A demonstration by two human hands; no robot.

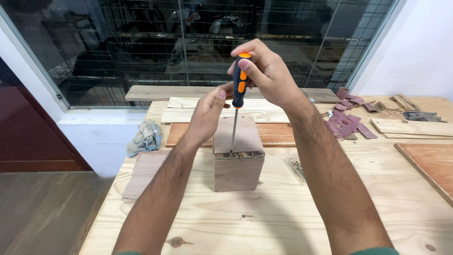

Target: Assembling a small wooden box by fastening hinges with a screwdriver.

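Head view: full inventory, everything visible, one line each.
screwdriver: 1, dark blue and orange handle, upright, tip on the box's top front edge
wooden box: 1, brown, centre of table
workbench: 1, pale pine, fills the lower frame
reddish boards: 1 behind the box, 1 at the right edge
pale planks: several, back of table
plywood stack: 1, left of the box
cloth: 1, grey, table's left corner
small reddish wood pieces: a pile, back right
bag of screws: 1, clear, right of the box
window grille: 1, dark, behind the table
left hand: beside the box top, near the shaft
right hand: grips the screwdriver handle
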